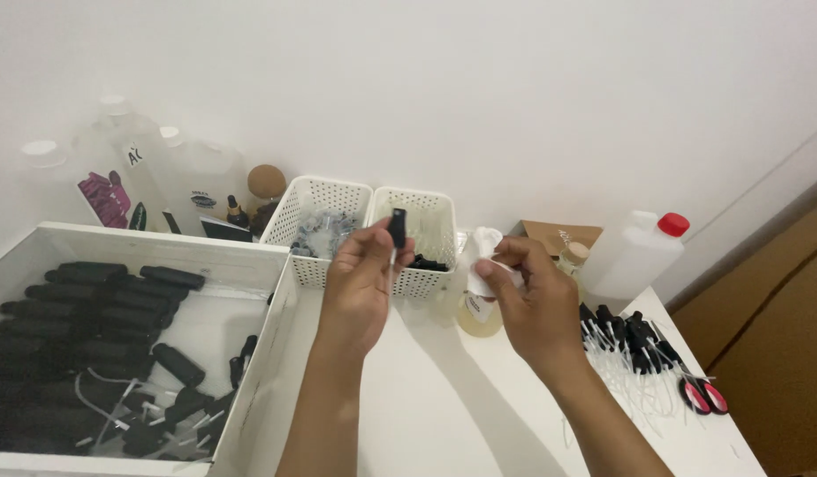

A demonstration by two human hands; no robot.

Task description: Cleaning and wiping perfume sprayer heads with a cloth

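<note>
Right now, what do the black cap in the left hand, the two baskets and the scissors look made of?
Black cap, pinched by the left hand: likely matte plastic, no shine. The two baskets: white plastic, judging by the moulded perforated walls. Scissors: red handles look like glossy plastic; blades seem metal, though too small to be sure.
</note>
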